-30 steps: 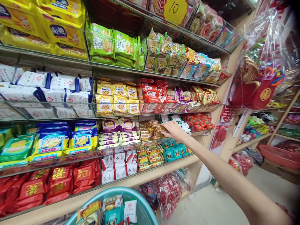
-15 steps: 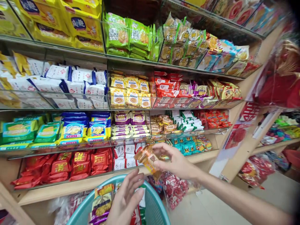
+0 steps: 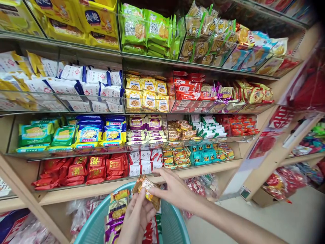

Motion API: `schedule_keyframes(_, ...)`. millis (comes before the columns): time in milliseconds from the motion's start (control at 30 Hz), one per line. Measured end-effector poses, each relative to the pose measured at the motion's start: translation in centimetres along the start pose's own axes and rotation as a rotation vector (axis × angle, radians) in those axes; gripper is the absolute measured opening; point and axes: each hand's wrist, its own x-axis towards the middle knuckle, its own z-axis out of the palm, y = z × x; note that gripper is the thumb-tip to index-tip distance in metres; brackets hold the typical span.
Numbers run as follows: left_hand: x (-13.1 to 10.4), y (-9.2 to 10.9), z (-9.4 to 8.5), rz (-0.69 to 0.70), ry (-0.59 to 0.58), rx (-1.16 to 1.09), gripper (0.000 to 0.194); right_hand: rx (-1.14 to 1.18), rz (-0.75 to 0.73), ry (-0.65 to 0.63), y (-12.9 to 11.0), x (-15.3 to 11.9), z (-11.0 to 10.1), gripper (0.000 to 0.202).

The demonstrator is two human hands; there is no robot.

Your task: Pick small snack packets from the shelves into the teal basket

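A small orange-brown snack packet (image 3: 148,185) is held above a teal basket (image 3: 177,222). My left hand (image 3: 139,211) grips its lower left part, thumb on top and fingers curled beneath. On the packet's right side my right hand (image 3: 172,189) also has hold of it, thumb against the wrapper, with the index finger stretched over. Inside the basket lie a yellow and purple snack bag (image 3: 118,210) and some red and green packets, partly hidden by my hands.
Shelves behind glass fronts hold red packets (image 3: 96,167), yellow cookie packs (image 3: 148,93), green bags (image 3: 157,28) and white packs (image 3: 96,88). The wooden shelf edge (image 3: 83,192) runs just behind the basket. Bagged goods (image 3: 284,179) stand on the floor at the right.
My right hand has brought the packet left and down over the basket. My left hand, open before, has closed on it. The view has shifted a little, and the shelves sit slightly further right.
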Motion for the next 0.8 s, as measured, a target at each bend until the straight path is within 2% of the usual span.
schedule_keyframes(167,0.0,-0.6,-0.6,0.026,0.093,-0.024,0.026,-0.212,-0.081,0.087,-0.3,-1.5,2.9,0.061)
schedule_keyframes(300,0.0,-0.7,-0.6,0.003,0.021,-0.044,0.034,-0.229,-0.069,0.099,0.1,-1.8,4.1,0.057)
schedule_keyframes(467,0.0,-0.1,-0.8,-0.083,-0.035,-0.098,0.049,-0.112,0.002,0.127,-0.3,-1.9,3.8,0.046)
schedule_keyframes(667,-0.5,0.0,-1.1,-0.045,-0.106,-0.103,0.046,0.115,0.055,0.194,0.1,-1.8,3.0,0.045)
schedule_keyframes(800,-0.7,-0.1,-1.1,-0.049,-0.088,-0.121,0.043,0.149,0.072,0.295,0.5,-1.5,2.1,0.046)
